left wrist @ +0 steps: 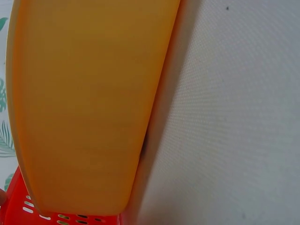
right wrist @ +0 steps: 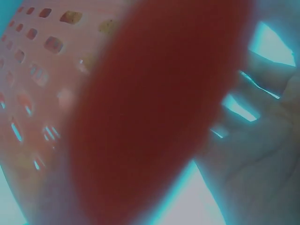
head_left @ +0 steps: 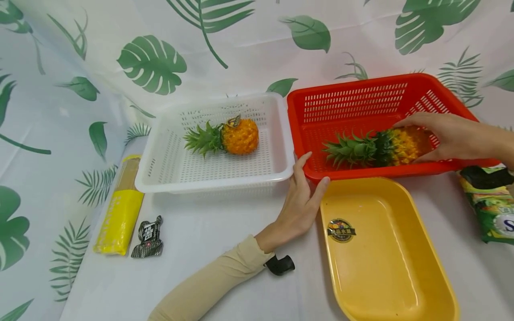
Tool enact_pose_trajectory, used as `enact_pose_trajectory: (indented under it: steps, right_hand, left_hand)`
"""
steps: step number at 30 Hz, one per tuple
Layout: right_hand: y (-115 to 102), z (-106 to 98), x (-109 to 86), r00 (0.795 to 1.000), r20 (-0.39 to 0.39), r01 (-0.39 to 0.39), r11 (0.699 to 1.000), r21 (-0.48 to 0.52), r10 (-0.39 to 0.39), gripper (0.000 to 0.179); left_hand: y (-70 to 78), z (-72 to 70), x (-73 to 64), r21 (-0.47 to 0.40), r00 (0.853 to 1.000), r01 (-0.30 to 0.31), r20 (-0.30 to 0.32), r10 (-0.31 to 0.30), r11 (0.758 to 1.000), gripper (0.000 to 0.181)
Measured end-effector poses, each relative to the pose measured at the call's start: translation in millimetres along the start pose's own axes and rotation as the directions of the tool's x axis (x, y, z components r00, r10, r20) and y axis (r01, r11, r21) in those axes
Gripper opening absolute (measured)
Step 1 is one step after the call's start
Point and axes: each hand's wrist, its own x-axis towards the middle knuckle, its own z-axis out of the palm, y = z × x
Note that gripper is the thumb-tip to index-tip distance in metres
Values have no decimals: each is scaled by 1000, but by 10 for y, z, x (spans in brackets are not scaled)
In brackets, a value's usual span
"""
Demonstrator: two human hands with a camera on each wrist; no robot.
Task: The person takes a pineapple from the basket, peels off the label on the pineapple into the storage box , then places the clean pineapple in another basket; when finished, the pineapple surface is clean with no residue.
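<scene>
My right hand [head_left: 453, 133] grips the rounded end of a toy pineapple [head_left: 403, 145] inside the red basket [head_left: 349, 174]. Its green crown points left. Fingers lie over the top and the thumb along the near side, hiding part of the fruit. At the basket's near left corner, my left hand [head_left: 297, 209] rests with extended fingers and thumb spread on either side of the corner. A second pineapple [head_left: 240, 136], more orange, lies on its side in the white basket [head_left: 217, 180]. Red plastic blurs most of the right wrist view.
A yellow tub [head_left: 373, 249] with a round sticker stands in front of the red basket. Left of the white basket lie a yellow packet [head_left: 120, 214] and a small dark packet [head_left: 148, 238]. A green bag [head_left: 491, 205] is at the right edge.
</scene>
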Motion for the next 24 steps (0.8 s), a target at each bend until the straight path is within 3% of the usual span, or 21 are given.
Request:
enact_pose_trajectory:
  steps: [11,16,20,24]
  right_hand:
    - [-75,-67,24,1000,6,8,1000,-12,-8,83]
    - [-173,-161,61,998,-11,56,998,-3,-56,75]
    - [-332,-244,98,995,-46,86,996,-10,-86,69]
    - [-609,-290,123,995,-75,64,998,-24,-65,62]
  left_hand:
    - [-5,2,2,3,1000,-10,0,10,1000,67]
    - [0,10,9,2,1000,-12,5,12,1000,68]
    - [1,3,9,3,1000,-6,6,6,1000,68]
    - [23,-22,-4,2,1000,28,9,-28,1000,67]
